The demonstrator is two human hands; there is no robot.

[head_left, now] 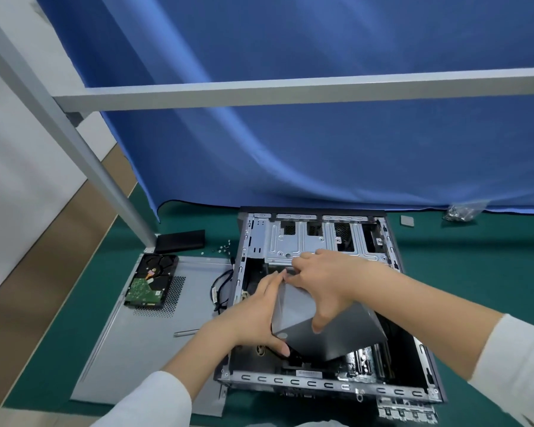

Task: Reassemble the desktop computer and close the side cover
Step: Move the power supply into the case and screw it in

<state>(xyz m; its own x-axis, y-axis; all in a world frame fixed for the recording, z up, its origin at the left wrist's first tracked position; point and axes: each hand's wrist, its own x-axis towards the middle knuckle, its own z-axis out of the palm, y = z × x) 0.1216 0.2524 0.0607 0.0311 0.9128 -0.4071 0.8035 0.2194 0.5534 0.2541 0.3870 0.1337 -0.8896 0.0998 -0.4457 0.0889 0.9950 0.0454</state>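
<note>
- Blue cloth hangs behind my green desk (475,272), with a grey metal frame crossing in front of it.
- On the desk the open computer case (330,385) lies on its side, its inside facing up, drive cage at the far end and motherboard showing at the near end.
- Both my hands hold a grey box-shaped part (293,306), probably the power supply, tilted over the middle of the case and not yet seated.
- My left hand (253,315) grips its left edge, fingers laid along the side and thumb curled under the near corner.
- My right hand (324,282) is curled over its top, fingers hooked on the far edge and thumb pressing the face.
- So the step in hand looks like fitting this part back into its bay; the task is only partly done.
- The side cover (148,349) lies flat on the desk just left of the case, still off.
- A hard drive (150,280) rests on that cover, circuit board up, so it still has to go in too.
- Loose screws (221,248) lie near the far left corner of the case, and a black cable (219,288) trails beside its left wall.
- Next I judge the part must be levelled and lowered squarely into its place without trapping any cable.
- After that come the screws, the drive, and lastly the cover.
</note>
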